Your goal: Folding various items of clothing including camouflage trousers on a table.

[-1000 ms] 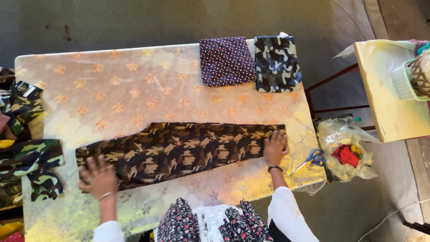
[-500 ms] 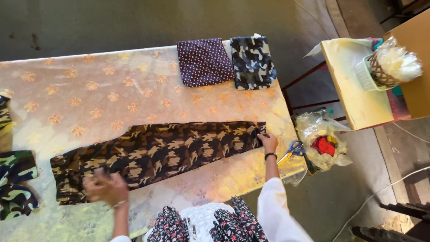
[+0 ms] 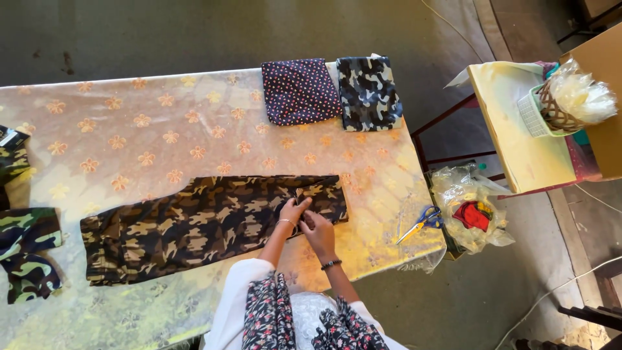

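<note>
A long piece of brown camouflage cloth (image 3: 194, 227) lies flat across the near half of the table (image 3: 162, 136), which has a floral plastic cover. Both hands meet at the cloth's right end. My left hand (image 3: 295, 210) pinches the cloth with its fingertips close to the upper edge. My right hand (image 3: 317, 228) sits just beside it on the lower edge, fingers curled onto the cloth. A bracelet is on each wrist.
A folded dark dotted cloth (image 3: 298, 91) and a folded grey camouflage cloth (image 3: 369, 91) lie at the far right. Scissors (image 3: 420, 222) rest at the right edge. Green camouflage pieces (image 3: 26, 256) lie left. A plastic bag (image 3: 470, 214) and yellow side table (image 3: 512, 129) stand right.
My left hand left the cloth's left end and crossed to its right end. My right hand shifted slightly left to meet it. The view moved left.
</note>
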